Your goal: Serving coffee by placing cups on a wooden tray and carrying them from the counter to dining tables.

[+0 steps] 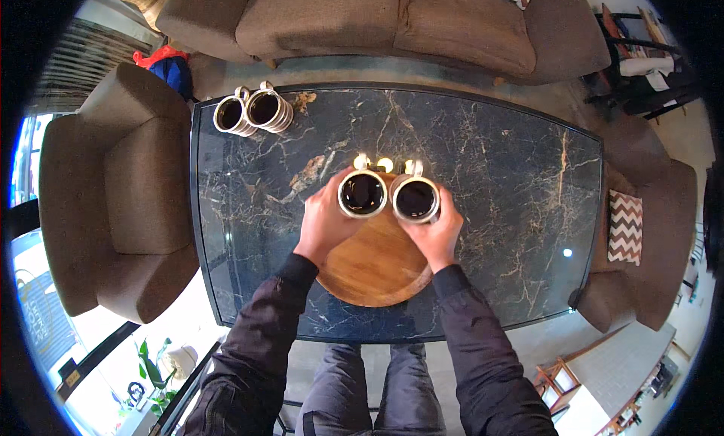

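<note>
Two mugs of dark liquid are side by side over a round wooden tray [377, 266] on the table's near half. Around the left mug [362, 195] my left hand [326, 219] is closed, its fingers wrapped on the outer side. My right hand [439, 236] grips the right mug [415, 200] in the same way. Both mugs stand upright with their handles pointing away from me. Whether they rest on the tray or hang just above it I cannot tell. At the table's far left corner stand two more filled mugs, a smaller-looking one [230, 116] and a ribbed one [270, 112].
The dark marble-patterned table [513, 187] has a raised black edge. A brown sofa [339, 21] lies beyond it, with a brown armchair [151, 187] on the left and another [664, 217] on the right bearing a zigzag cushion [625, 226]. Red and blue items [172, 70] lie behind the left corner.
</note>
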{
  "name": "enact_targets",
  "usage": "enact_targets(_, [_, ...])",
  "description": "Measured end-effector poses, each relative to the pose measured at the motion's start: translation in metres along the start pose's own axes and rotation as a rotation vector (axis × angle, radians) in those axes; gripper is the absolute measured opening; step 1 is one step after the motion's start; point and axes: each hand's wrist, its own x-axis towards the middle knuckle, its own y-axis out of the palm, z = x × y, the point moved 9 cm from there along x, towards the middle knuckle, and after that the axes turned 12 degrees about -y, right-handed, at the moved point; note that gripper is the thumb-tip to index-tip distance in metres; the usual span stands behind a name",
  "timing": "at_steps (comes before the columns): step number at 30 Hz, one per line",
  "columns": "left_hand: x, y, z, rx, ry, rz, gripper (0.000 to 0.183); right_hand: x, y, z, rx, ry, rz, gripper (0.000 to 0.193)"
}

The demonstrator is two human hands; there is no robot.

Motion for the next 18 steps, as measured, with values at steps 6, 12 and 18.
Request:
enact_targets(6, [0.05, 0.015, -0.014, -0.029, 0.071, -0.018, 0.057, 0.045, 0.004, -0.028, 0.049, 0.013, -0.037, 0.057])
enact_targets(12, [0.086, 0.031, -0.024, -0.049, 0.099, 0.012, 0.059, 0.077, 0.012, -0.054, 0.13, -0.005, -0.051, 0.058])
enact_targets(18, [0.098, 0.034, -0.019, -0.013, 0.108, 0.002, 0.062, 0.088, 0.012, -0.069, 0.148, -0.007, -0.023, 0.06])
